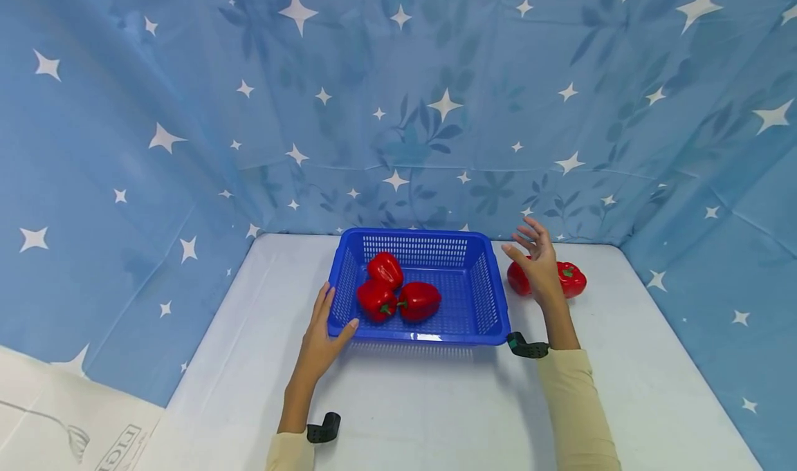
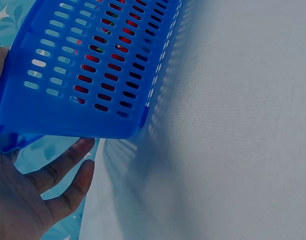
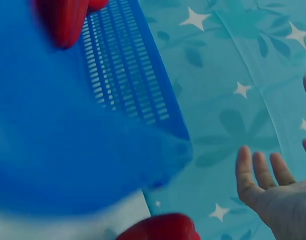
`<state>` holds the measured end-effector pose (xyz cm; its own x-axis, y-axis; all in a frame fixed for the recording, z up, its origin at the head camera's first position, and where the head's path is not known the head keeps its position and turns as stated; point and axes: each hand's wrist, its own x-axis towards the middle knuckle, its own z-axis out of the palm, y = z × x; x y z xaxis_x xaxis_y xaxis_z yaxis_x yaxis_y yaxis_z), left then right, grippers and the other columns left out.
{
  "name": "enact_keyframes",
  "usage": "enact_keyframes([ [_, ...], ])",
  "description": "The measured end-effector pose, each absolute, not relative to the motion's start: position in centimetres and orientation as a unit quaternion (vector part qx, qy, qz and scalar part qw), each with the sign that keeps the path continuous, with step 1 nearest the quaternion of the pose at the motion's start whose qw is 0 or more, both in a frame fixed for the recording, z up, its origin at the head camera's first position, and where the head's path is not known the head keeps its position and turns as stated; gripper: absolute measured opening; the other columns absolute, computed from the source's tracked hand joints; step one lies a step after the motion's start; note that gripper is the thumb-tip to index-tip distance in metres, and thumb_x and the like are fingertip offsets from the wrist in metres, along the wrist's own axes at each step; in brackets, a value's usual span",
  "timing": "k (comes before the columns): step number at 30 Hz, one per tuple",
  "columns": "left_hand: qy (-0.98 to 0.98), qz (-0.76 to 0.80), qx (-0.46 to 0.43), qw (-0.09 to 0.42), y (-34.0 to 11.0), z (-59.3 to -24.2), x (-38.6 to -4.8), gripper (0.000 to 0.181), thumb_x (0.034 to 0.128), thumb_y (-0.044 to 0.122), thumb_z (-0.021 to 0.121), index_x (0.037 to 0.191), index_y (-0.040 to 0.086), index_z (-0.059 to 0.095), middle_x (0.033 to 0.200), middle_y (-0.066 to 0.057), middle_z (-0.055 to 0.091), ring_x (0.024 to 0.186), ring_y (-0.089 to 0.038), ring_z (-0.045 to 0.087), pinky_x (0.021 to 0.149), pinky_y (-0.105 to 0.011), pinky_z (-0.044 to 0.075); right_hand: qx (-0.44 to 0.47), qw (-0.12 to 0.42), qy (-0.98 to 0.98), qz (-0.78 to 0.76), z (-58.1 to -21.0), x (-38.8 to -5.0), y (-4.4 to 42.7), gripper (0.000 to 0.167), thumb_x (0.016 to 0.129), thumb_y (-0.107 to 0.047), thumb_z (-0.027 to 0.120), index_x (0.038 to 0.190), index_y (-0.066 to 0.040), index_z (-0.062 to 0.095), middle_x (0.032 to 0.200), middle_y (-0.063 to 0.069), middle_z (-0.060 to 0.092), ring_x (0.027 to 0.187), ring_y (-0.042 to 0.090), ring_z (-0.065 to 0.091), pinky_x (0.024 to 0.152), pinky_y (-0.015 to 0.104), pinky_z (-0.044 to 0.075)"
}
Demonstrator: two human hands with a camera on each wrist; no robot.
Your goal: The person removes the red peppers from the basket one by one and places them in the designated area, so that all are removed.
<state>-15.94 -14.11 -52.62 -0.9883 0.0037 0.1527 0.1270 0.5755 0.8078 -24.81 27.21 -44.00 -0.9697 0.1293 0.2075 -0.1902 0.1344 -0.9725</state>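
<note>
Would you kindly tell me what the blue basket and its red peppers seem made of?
Blue basket: probably moulded plastic with a slight sheen, judging by its slotted walls. Red peppers: smooth, glossy, with bright highlights; real flesh or plastic, I cannot tell.

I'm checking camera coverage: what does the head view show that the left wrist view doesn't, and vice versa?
Head only: the right hand and red peppers beside the blue basket, to its right.
Left wrist only: red patches glimpsed through the basket's slotted wall.
Both: the basket, left hand, white table and starred curtain.
</note>
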Motion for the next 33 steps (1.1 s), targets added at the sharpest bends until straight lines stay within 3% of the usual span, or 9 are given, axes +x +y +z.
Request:
enact_keyframes([
  [3,-0.885,-0.459,-0.037,0.069,-14.1,-52.6,-15.9,0.087,0.0888,0.053,0.062,0.158,0.024,0.017,0.166,0.005,0.007,0.15,-0.036,0.02,0.108,-0.063,0.032,0.057,0.078,-0.755,0.648,-44.0,-25.5,26.7,0.075,0.092,-0.016,0.067,0.154,-0.018,0.025,0.152,0.016,0.033,0.141,0.038,0.035,0.107,0.033,0.046],
  [6,-0.886,-0.457,-0.037,0.069,-14.1,-52.5,-15.9,0.088,0.0888,0.053,0.062,0.158,0.023,0.017,0.166,0.006,0.007,0.15,-0.035,0.02,0.108,-0.062,0.033,0.079,0.029,-0.764,0.64,-43.7,-26.1,26.2,0.076,0.093,-0.016,0.065,0.155,-0.018,0.021,0.155,0.018,0.03,0.143,0.039,0.033,0.112,0.056,0.036],
  [9,-0.887,-0.455,-0.036,0.068,-14.1,-52.5,-15.9,0.088,0.0886,0.054,0.062,0.158,0.023,0.017,0.166,0.005,0.006,0.15,-0.036,0.019,0.107,-0.062,0.033,0.097,-0.018,-0.772,0.627,-43.5,-26.6,25.7,0.076,0.093,-0.019,0.064,0.155,-0.018,0.02,0.156,0.019,0.028,0.144,0.041,0.03,0.112,0.063,0.032],
  [21,-0.883,-0.462,-0.039,0.071,-14.1,-52.5,-16.0,0.087,0.089,0.052,0.063,0.158,0.023,0.018,0.166,0.005,0.007,0.15,-0.036,0.02,0.109,-0.062,0.031,0.148,-0.181,-0.782,0.577,-43.8,-29.2,24.8,0.062,0.093,-0.024,0.066,0.148,-0.018,0.038,0.15,0.019,0.039,0.133,0.04,0.047,0.103,0.056,0.045],
  [27,-0.881,-0.466,-0.04,0.074,-14.1,-52.5,-16.0,0.087,0.0892,0.051,0.063,0.158,0.021,0.018,0.166,0.005,0.008,0.15,-0.036,0.02,0.109,-0.063,0.031,0.158,-0.271,-0.77,0.555,-44.1,-30.4,23.6,0.069,0.091,-0.024,0.068,0.15,-0.014,0.035,0.152,0.023,0.034,0.134,0.048,0.042,0.102,0.063,0.041],
  [33,-0.881,-0.467,-0.039,0.068,-14.1,-52.6,-15.8,0.088,0.0889,0.052,0.062,0.158,0.022,0.017,0.166,0.005,0.006,0.15,-0.035,0.019,0.11,-0.062,0.03,0.143,-0.341,-0.767,0.525,-44.9,-31.0,22.4,0.07,0.09,-0.024,0.069,0.151,-0.014,0.035,0.153,0.021,0.034,0.137,0.044,0.041,0.1,0.061,0.045],
])
